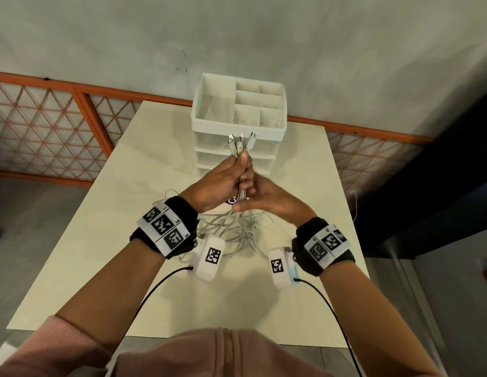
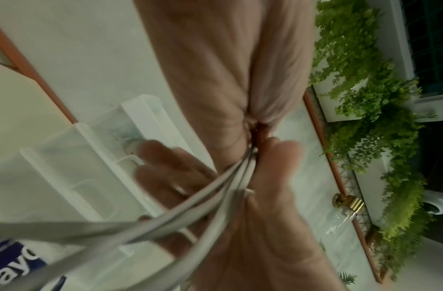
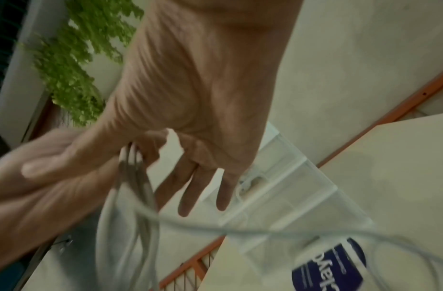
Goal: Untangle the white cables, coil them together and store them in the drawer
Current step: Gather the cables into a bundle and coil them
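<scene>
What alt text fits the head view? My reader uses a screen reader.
Left hand grips a bunch of white cables upright, plugs on top, while the open right hand touches them below; loose cable lies on the table before a white drawer unit.

Two hands: left hand (image 1: 220,183), right hand (image 1: 266,200). One bundle of white cables (image 1: 231,229); exact cable count unclear, at least four plug ends (image 1: 241,141) sticking up above left fist. One worktop (image 1: 101,240). One white drawer unit (image 1: 234,156), three drawer fronts visible. One divided tray (image 1: 198,119) on top, six compartments. Two wrist bands with marker strips, three square markers each. Two white camera boxes, one marker each. One blue-labelled item (image 3: 327,263) on worktop.
</scene>
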A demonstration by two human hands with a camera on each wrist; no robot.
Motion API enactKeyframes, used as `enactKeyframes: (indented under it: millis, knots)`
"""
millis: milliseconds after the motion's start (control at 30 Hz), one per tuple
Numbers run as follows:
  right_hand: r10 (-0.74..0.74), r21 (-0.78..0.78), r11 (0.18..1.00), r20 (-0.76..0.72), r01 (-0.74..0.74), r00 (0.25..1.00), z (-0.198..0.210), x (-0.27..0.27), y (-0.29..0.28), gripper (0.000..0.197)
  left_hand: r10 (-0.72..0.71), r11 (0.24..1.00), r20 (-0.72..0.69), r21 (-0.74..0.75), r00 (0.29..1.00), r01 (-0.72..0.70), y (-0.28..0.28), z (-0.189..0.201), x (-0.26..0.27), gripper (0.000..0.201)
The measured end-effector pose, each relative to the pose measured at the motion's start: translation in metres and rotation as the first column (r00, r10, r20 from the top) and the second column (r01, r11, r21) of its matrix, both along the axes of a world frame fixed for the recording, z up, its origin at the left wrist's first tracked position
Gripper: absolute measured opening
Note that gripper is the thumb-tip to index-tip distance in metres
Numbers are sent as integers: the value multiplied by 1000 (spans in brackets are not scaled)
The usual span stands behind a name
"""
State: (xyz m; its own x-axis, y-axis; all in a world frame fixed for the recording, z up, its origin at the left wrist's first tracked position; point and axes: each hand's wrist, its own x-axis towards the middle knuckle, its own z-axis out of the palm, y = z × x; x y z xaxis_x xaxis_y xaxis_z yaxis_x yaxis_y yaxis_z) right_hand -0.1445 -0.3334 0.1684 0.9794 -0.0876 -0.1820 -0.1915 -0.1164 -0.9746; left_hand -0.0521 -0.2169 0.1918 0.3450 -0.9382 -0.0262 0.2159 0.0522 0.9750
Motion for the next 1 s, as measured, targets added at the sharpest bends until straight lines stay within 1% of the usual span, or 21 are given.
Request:
enactKeyframes:
  millis: [67, 100, 133, 167, 233, 300, 333, 400, 467, 533, 567, 600, 633, 667, 733, 800, 833, 900, 967, 1000]
  knots:
    - [107, -43, 993, -45, -109, 993, -10, 3, 12, 27, 24, 998, -58, -53, 998, -27, 0, 7, 2, 34]
    - [120, -48, 991, -47, -123, 992, -14, 5, 16, 14, 49, 997, -43, -65, 998, -52, 0, 10, 5, 35]
    - [100, -47, 994, -50, -103, 994, -15, 7, 18, 2, 80, 994, -6, -74, 997, -81, 2, 12, 7, 37]
    - [53, -88, 994, -57, -58, 997, -16, 10, 16, 8, 115, 990, 41, -87, 992, -112, 4, 14, 10, 38]
    - [-4, -229, 973, -74, -14, 997, -16, 13, 10, 25, 180, 978, 96, -125, 979, -168, 10, 19, 15, 39]
    - [-15, -353, 935, -122, -29, 992, -16, 10, 0, 37, 229, 963, 128, -174, 965, -205, 17, 26, 23, 40]
    - [-31, -384, 923, -142, -26, 989, -17, 7, -6, 39, 243, 958, 142, -189, 960, -214, 21, 30, 26, 40]
    - [-62, -398, 918, -151, -3, 987, -15, 3, -16, 39, 268, 954, 182, -185, 946, -234, 27, 35, 29, 40]
    - [-61, -382, 924, -158, -4, 986, -12, 3, -23, 33, 303, 953, 303, -123, 904, -279, 30, 35, 23, 44]
    - [-97, -369, 929, -147, 36, 984, -5, 3, -25, 25, 328, 936, 496, -56, 804, -347, 32, 26, 19, 49]
    - [-137, -383, 920, -119, 82, 983, -1, 3, -26, 28, 306, 933, 573, -24, 761, -358, 33, 19, 20, 47]
    - [-174, -407, 904, -77, 128, 982, 4, 4, -26, 34, 255, 939, 620, 26, 742, -344, 34, 15, 21, 40]
    - [-191, -426, 891, -32, 159, 981, 9, 3, -25, 39, 187, 948, 644, 80, 742, -308, 35, 11, 23, 32]
    - [-185, -446, 879, 9, 169, 983, 16, 3, -24, 39, 126, 954, 647, 128, 752, -270, 36, 10, 23, 29]
    - [-136, -505, 852, 46, 140, 990, 29, 4, -21, 33, 27, 952, 631, 220, 775, -211, 34, 8, 21, 30]
    - [-96, -547, 830, 42, 103, 994, 39, 5, -18, 31, -47, 943, 650, 279, 759, -181, 32, 7, 19, 26]
    - [-89, -553, 828, 37, 95, 995, 42, 5, -18, 33, -79, 933, 661, 312, 746, -178, 31, 8, 19, 28]
    - [-93, -533, 841, 25, 92, 995, 46, 3, -20, 33, -108, 920, 658, 350, 746, -175, 31, 10, 20, 26]
    - [-98, -477, 874, 6, 89, 995, 49, 0, -24, 33, -80, 935, 652, 312, 754, -170, 32, 17, 19, 17]
    - [-97, -458, 885, -7, 83, 995, 49, -1, -26, 35, -50, 944, 671, 274, 740, -184, 31, 21, 18, 16]
